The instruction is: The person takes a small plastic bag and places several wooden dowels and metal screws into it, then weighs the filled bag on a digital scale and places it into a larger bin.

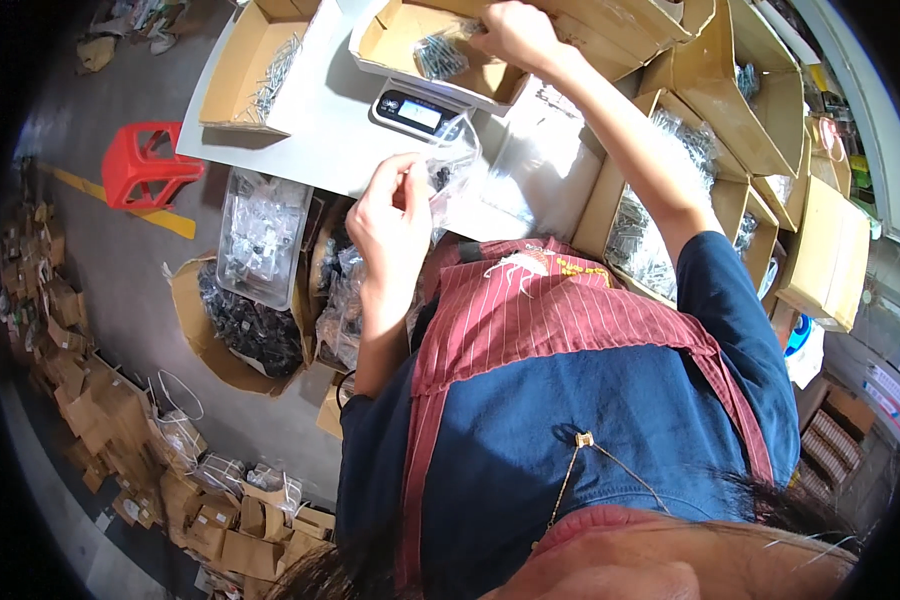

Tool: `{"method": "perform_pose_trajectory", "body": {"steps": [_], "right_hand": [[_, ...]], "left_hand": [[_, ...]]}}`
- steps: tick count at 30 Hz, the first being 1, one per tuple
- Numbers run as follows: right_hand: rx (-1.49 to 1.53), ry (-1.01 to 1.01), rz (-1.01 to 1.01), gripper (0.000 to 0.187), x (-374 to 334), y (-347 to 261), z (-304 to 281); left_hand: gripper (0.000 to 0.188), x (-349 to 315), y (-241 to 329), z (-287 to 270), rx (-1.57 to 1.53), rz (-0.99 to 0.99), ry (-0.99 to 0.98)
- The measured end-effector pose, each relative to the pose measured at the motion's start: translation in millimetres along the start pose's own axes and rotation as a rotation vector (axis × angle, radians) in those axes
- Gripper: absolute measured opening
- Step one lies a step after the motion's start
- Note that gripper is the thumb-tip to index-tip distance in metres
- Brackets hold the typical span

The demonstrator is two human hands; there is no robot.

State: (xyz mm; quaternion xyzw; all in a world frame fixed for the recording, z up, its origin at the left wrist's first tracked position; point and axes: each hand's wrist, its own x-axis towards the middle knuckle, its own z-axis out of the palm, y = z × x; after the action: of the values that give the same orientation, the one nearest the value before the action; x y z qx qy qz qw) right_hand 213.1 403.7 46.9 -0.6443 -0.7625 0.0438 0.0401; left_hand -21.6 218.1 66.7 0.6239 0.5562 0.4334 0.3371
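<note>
Two hands — left hand (392, 215) holds clear bag (454, 160) upright

bag (455, 160): clear glossy plastic | boxes (250, 60): matt cardboard | screws (438, 55): shiny metal | stool (145, 165): red plastic

Bright, even light fills the scene, and shadows are soft and short. The pale tabletop (320, 120) shows mild glare near its left edge, and the clear plastic bag (455, 165) catches white glints. Strong fisheye bending curves straight edges toward the black rim. The person's hair and chin at the lower edge are blurred, too close for focus.
</note>
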Motion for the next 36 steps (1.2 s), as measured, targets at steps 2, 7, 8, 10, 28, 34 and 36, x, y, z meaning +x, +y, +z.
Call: {"method": "perform_pose_trajectory", "body": {"steps": [2,7,8,10,28,34,36], "right_hand": [[0.403,0.108,-0.078,0.036,-17.2,5.0,-36.4],[1.286,-0.14,-0.533,0.041,-56.1,-12.2,-53.0],[1.308,-0.387,-0.506,0.042,-70.5,-19.8,-71.2],[1.066,-0.303,-0.675,0.034,-78.3,-30.0,-66.9],[0.489,0.075,-0.518,0.031,-41.4,-64.3,-21.7],[-0.059,0.04,-0.179,0.049,9.5,-38.9,55.0],[-0.121,-0.021,-0.232,0.048,20.4,-42.2,53.0]], "left_hand": [[0.013,3.2,0.6,-3.2,0.008,-0.047,0.03],[0.016,9.9,-5.9,-6.8,-0.003,-0.039,-0.056],[0.017,8.9,-12.5,-8.2,0.026,-0.06,-0.062],[0.02,10.2,3.0,-7.7,0.009,-0.09,-0.021],[0.011,-1.9,-2.1,-15.4,0.027,-0.13,0.004],[0.011,-1.0,4.5,-5.9,-0.051,-0.055,-0.004],[0.011,-2.5,6.8,-4.4,-0.064,-0.072,0.0]]}}
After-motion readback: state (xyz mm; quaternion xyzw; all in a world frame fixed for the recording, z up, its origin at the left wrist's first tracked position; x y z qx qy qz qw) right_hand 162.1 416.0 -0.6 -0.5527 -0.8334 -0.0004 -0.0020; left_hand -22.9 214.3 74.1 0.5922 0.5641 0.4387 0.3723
